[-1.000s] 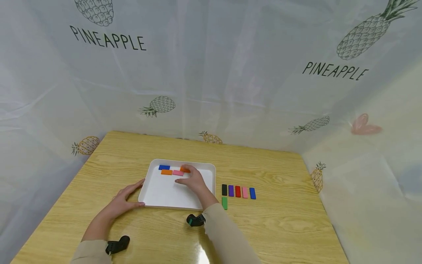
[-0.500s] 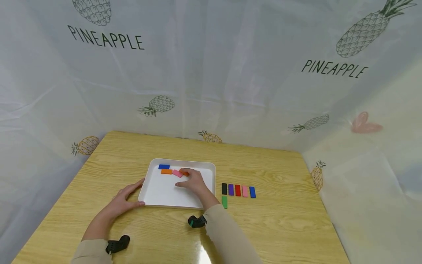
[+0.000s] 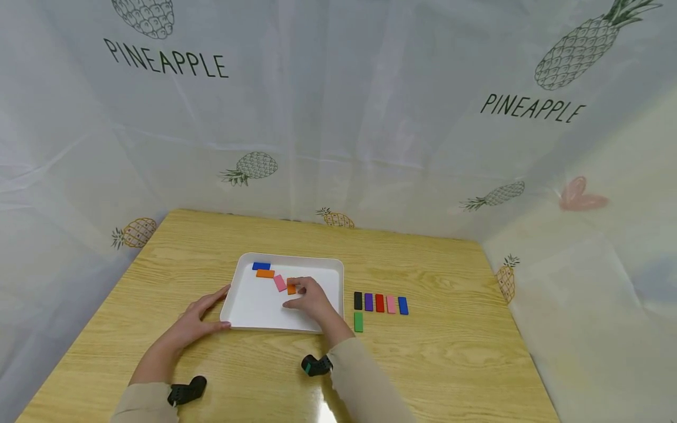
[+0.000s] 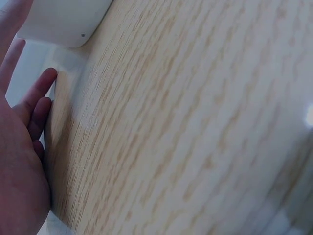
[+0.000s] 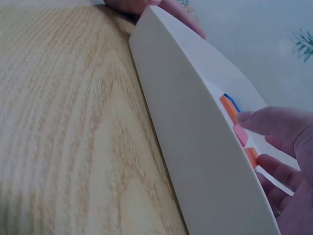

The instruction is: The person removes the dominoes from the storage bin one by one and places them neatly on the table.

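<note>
My right hand (image 3: pixel 312 296) is over the white tray (image 3: pixel 254 314), its fingertips touching an orange block (image 3: pixel 291 286). In the right wrist view the thumb stands apart from that orange block (image 5: pixel 252 156). Left of it a pink block (image 3: pixel 280 283) lies aslant. Another orange block (image 3: pixel 265 274) lies crosswise further left, just in front of a blue block (image 3: pixel 261 266). My left hand (image 3: pixel 190 326) rests spread at the tray's left side, thumb at the near corner and fingers along the left wall. In the left wrist view its fingers (image 4: pixel 41 90) are beside the tray corner (image 4: pixel 63 24).
Right of the tray, a row on the wooden table (image 3: pixel 449 352) holds a black block (image 3: pixel 358 301), a purple block (image 3: pixel 368 302), a red block (image 3: pixel 379 303), a pink block (image 3: pixel 391 304) and a blue block (image 3: pixel 404 305). A green block (image 3: pixel 358 322) lies below the black one.
The orange block under my right fingertips has slid nearer and turned from crosswise to lengthwise. The neighbouring pink block has swung aslant and shifted slightly nearer. My left hand stays put.
</note>
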Tool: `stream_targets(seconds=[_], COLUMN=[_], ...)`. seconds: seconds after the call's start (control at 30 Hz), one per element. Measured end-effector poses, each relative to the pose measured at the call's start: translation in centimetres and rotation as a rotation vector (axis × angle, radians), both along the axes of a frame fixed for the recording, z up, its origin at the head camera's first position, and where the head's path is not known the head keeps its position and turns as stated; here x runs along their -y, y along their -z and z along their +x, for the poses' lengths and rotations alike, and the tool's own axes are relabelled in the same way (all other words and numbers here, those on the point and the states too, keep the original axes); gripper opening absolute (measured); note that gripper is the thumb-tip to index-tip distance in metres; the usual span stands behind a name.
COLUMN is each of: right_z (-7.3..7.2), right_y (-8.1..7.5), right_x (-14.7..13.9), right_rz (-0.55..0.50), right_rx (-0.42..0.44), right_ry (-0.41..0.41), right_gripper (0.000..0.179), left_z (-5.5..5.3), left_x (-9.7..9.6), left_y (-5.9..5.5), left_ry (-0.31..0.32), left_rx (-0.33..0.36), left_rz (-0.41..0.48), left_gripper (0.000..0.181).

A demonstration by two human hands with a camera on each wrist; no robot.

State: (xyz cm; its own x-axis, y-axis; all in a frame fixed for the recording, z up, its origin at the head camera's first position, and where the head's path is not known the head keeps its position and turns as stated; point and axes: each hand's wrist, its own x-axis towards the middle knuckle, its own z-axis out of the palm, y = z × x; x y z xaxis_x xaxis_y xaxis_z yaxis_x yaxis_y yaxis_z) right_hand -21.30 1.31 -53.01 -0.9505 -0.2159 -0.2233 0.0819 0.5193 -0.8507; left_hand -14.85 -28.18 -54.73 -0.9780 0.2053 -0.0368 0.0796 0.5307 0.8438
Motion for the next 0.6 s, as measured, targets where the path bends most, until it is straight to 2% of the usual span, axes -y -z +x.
stream_targets(seconds=[0.33, 0.5, 0.6], right_z=[0.72, 0.70, 0.48], right_y=[0.14, 0.53, 0.97], right_x=[-0.23, -0.12, -0.15], right_rz=[-0.057, -0.006, 0.039], right_rx=[-0.014, -0.036, -0.037], right_ry=[0.015, 0.076, 0.085], right_gripper=[0.044, 0.046, 0.048], left_z=[0.08, 0.04, 0.08], left_x=[0.03, -0.01, -0.07], left_y=[-0.04, 0.03, 0.01], left_ry=[-0.005, 0.000, -0.002], left_rx=[-0.002, -0.017, -0.011], left_rz=[-0.015, -0.017, -0.011], left_gripper=[0.086, 0.085, 0.085])
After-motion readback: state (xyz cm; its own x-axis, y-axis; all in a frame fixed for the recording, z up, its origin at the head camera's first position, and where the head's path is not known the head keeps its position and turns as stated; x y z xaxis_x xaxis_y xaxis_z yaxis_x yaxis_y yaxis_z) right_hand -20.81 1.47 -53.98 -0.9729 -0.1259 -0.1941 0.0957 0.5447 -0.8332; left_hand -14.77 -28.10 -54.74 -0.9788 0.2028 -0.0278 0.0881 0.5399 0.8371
